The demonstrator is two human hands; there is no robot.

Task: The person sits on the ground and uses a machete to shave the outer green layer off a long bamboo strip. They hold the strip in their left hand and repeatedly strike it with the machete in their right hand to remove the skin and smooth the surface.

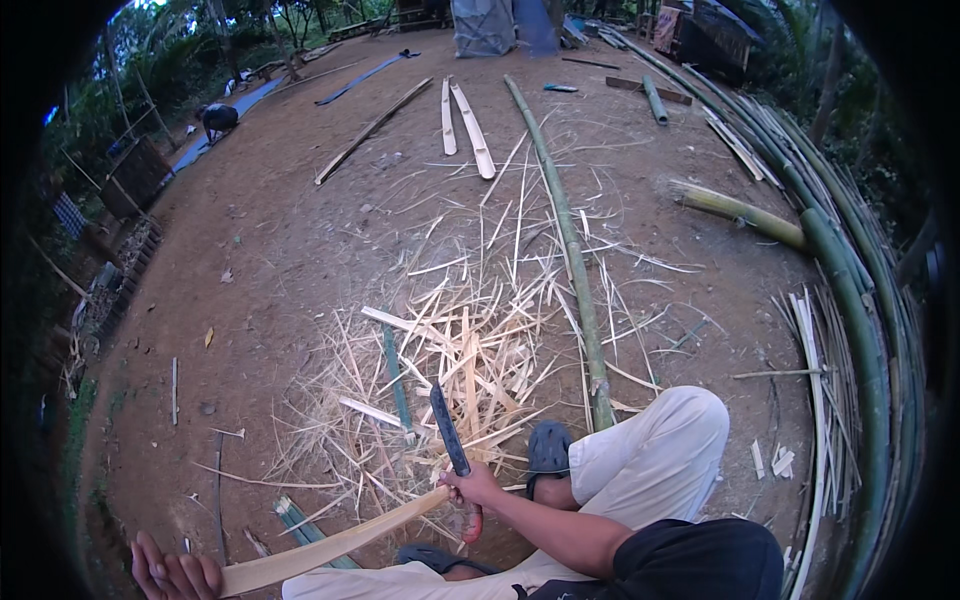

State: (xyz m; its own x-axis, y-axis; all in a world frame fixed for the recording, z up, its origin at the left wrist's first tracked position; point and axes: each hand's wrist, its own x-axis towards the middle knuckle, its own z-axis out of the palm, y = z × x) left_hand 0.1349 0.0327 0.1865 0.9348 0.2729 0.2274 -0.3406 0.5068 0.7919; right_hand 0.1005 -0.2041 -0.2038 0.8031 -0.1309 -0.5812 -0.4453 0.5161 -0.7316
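Note:
My left hand [176, 572] is closed around the near-left end of a pale split bamboo strip [335, 548]. The strip runs up and to the right across my lower legs, and its far end meets my right hand [474, 487]. That hand is closed on a machete [449, 430], whose dark blade points away from me; its red handle end [473, 528] shows below the fist. The blade crosses over or beside the strip's end; the exact contact is hidden by my fingers. Beyond the blade lies a heap of pale bamboo shavings [470, 345].
A long green bamboo pole [565, 230] lies from beside my right knee into the distance. More poles [850, 330] are stacked along the right edge. Two split bamboo pieces [470, 130] lie farther ahead. At the far left a person [218, 120] crouches by a blue sheet [255, 97].

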